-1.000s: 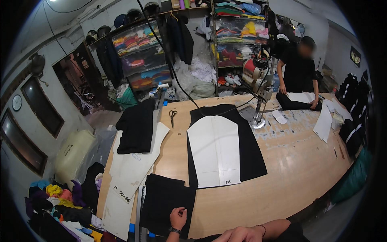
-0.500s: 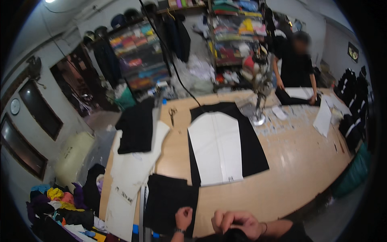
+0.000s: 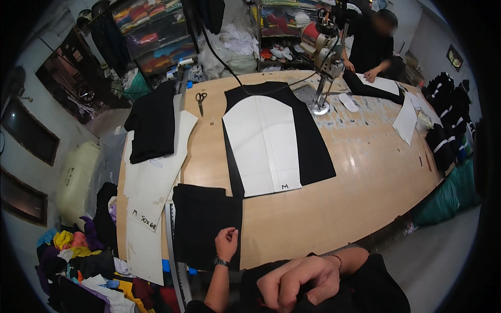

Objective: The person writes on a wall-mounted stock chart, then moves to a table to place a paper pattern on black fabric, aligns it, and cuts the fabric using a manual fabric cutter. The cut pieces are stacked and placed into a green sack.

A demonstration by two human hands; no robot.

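Observation:
My left hand (image 3: 226, 244), with a dark bracelet or watch at the wrist, is over the right side of the folded black cloth (image 3: 203, 221). Its fingers are curled together, and nothing shows in them. Closer to me, in front of the table edge, is my raised right hand (image 3: 300, 281). Its fingers are loosely bent with the thumb apart, and I see nothing held there. Beyond both hands, a white pattern piece (image 3: 263, 146) lies on a larger piece of black fabric (image 3: 317, 151).
Black scissors (image 3: 201, 103) lie beyond a folded black stack (image 3: 154, 122) and white pattern sheets (image 3: 146, 195). A cutting machine (image 3: 324, 62) stands at the far edge. Across the wooden table (image 3: 365, 182), a co-worker (image 3: 371, 47) handles black cloth. Colourful scraps (image 3: 78, 261) fill the lower left.
The view has tilted down, so the table sits higher in the picture. My right hand appears larger and nearer, its fingers looser. My left hand stays over the folded cloth.

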